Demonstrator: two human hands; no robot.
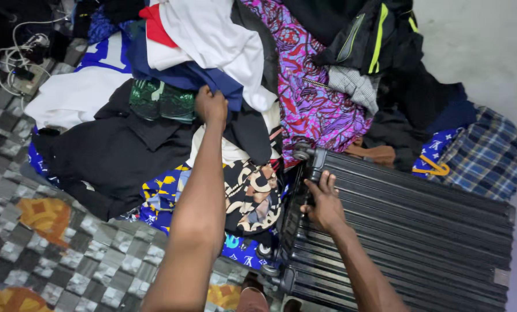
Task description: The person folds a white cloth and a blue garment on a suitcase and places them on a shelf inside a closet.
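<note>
Navy garment pinched in closed left hand, mid clothes pile on checkered floor; right hand spread flat, holding nothing, on ribbed grey suitcase edge beside pile; purple patterned cloth just beyond suitcase

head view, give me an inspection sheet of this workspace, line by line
surface: checkered grey floor covering with orange patches.
job's things: ribbed black suitcase lying flat; heap of clothes beside it.
clutter: purple patterned fabric, black jacket with neon stripes, plaid cloth, white garment.
hands: left hand closed on dark blue cloth in the heap; right hand rests on the suitcase edge, fingers spread.
cables: white cords and a power strip at upper left.
surroundings: pale wall at upper right.
</note>
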